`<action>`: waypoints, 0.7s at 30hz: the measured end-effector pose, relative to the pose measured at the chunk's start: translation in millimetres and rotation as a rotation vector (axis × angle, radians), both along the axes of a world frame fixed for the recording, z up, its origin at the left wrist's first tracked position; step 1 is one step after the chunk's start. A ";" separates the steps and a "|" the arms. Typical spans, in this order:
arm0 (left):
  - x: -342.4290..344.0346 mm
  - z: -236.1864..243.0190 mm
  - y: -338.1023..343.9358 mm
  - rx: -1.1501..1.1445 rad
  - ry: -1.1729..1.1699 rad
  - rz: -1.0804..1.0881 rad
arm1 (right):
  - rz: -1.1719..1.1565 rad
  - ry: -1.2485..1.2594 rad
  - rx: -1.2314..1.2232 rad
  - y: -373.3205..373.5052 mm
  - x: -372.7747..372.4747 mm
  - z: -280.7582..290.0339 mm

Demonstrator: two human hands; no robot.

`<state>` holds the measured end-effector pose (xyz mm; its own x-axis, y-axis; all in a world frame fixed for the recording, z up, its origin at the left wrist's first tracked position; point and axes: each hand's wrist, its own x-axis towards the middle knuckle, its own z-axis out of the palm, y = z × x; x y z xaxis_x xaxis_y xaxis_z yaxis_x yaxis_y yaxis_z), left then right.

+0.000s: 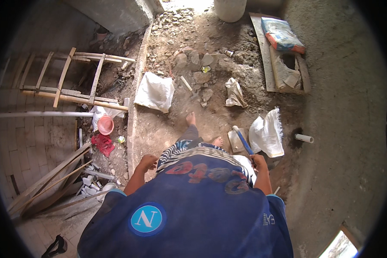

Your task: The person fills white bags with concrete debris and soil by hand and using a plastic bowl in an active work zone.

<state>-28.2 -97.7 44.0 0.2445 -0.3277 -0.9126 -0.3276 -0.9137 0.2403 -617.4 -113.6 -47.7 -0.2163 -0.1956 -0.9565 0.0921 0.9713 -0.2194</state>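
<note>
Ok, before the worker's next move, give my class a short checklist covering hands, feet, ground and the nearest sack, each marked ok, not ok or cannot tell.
1. Right hand grips the blue handle: ok, closed around it.
2. Left hand free of tools: ok, none visible in it.
3. Feet covered: not ok, both are bare.
4. Ground ahead clear: not ok, stones and a light-handled tool lie there.
5. White sack beside the handle not touching it: cannot tell from this angle.
</note>
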 end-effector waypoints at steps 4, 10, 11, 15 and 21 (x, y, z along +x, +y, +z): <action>-13.0 2.7 -8.5 -0.103 -0.007 -0.069 | 0.565 0.400 -0.043 -9.5 5.4 9.1; -64.7 32.2 -82.9 -0.366 0.030 -0.252 | 0.883 0.514 -0.419 -51.1 57.4 62.0; -86.4 47.3 -100.7 -0.401 0.100 -0.282 | 0.856 0.328 -0.460 -55.2 60.2 54.4; -112.2 47.8 -132.9 -0.490 0.154 -0.829 | 0.878 -0.284 -0.534 -64.2 122.4 57.1; -80.7 -11.2 -157.6 -0.396 0.187 -1.324 | 1.216 -0.134 -0.229 -63.7 178.3 32.8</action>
